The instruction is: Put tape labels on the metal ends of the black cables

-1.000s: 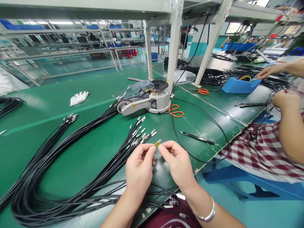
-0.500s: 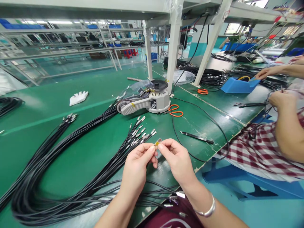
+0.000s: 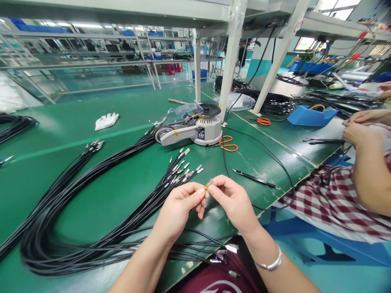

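Observation:
Between my fingertips is a small metal cable connector (image 3: 209,184) with a yellow tape wrap on it. My left hand (image 3: 182,203) pinches its lower end between thumb and forefinger. On the upper side, my right hand (image 3: 230,200) grips it near the tape with thumb and forefinger. The cable behind the connector is mostly hidden by my hands. Just beyond my hands lies a bundle of black cables (image 3: 149,203) with bare metal connector ends. More connector ends (image 3: 231,248) rest at the table edge below my wrists.
A grey tape dispenser (image 3: 205,128) stands ahead on the green table (image 3: 134,171). Orange-handled scissors (image 3: 229,145) and a craft knife (image 3: 253,178) lie to its right. A white glove (image 3: 106,121) is at left. A co-worker's hands (image 3: 363,128) are at right, near a blue tape holder (image 3: 313,116).
My view has shifted slightly, and the connector now points more upright, turned in my fingers. The co-worker's far hand has left the blue tape holder and come to the other hand.

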Demonstrator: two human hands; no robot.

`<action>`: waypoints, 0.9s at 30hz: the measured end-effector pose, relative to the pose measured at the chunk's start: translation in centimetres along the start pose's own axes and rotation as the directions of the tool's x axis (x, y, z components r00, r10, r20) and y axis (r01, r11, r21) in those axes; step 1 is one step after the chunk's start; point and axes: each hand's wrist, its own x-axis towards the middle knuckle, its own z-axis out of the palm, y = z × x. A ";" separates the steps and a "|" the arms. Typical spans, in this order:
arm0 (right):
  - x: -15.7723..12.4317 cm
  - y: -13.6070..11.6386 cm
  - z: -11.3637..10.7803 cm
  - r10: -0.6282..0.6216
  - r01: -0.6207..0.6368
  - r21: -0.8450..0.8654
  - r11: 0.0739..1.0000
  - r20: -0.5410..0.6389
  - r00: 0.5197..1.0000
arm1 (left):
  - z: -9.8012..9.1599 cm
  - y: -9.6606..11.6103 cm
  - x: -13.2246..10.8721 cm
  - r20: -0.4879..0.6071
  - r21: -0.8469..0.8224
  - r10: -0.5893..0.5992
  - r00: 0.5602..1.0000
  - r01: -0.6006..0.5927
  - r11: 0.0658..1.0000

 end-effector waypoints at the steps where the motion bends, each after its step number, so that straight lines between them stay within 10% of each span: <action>1: 0.2 0.0 -0.3 0.004 -0.005 0.029 1.000 0.040 0.999 | -0.1 0.1 0.0 0.029 -0.001 -0.013 0.999 0.013 1.000; 10: 1.1 1.0 -1.5 -0.276 0.287 -0.019 0.958 0.221 0.935 | -1.1 0.5 0.1 0.190 0.068 -0.174 0.966 0.164 0.984; 14: 1.2 0.5 -3.1 -0.011 0.029 -0.065 0.997 0.255 0.967 | -0.2 0.5 0.0 -0.042 0.463 0.008 0.999 0.013 0.886; 18: 1.2 -0.9 -4.9 0.242 -0.213 -0.145 0.966 0.233 0.942 | 0.9 0.0 -0.1 -0.027 0.729 0.197 0.980 -0.116 0.674; 27: 0.7 -1.2 -4.9 0.302 -0.254 -0.265 0.930 0.159 0.940 | 0.3 1.1 -0.4 -0.095 0.765 -0.002 0.995 0.075 0.639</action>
